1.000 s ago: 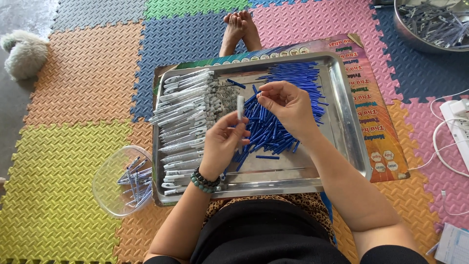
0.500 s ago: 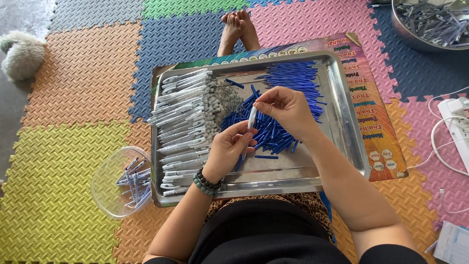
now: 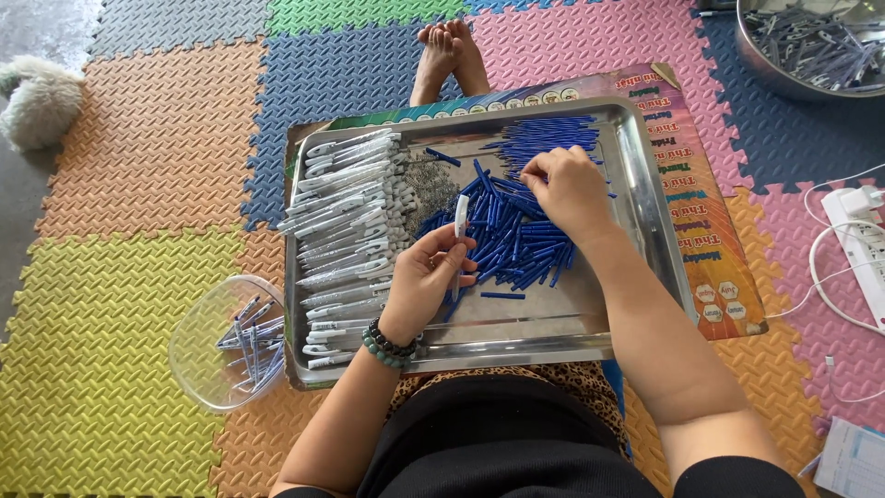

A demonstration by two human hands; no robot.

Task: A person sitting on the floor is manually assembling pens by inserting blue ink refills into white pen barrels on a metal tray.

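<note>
A steel tray (image 3: pixel 650 231) rests on my lap. Along its left side lie rows of white pen barrels (image 3: pixel 346 212), next to a small heap of tiny grey springs (image 3: pixel 431 180); blue pen pieces (image 3: pixel 516 231) are piled in the middle. My left hand (image 3: pixel 424 281), with a bead bracelet at the wrist, holds one white pen barrel (image 3: pixel 460 217) upright above the tray. My right hand (image 3: pixel 570 189) is down on the blue pile, fingers pinching among the pieces; whether it has one is hidden.
A clear plastic bowl (image 3: pixel 198 355) with several assembled pens sits left of the tray on the coloured foam mats. A colourful printed board (image 3: pixel 714 249) lies under the tray. A metal basin (image 3: pixel 784 78) is top right, a white power strip (image 3: pixel 862 244) at right.
My right hand has left the white barrel and reached right onto the blue pile. My left hand keeps the barrel, now lower and nearer me.
</note>
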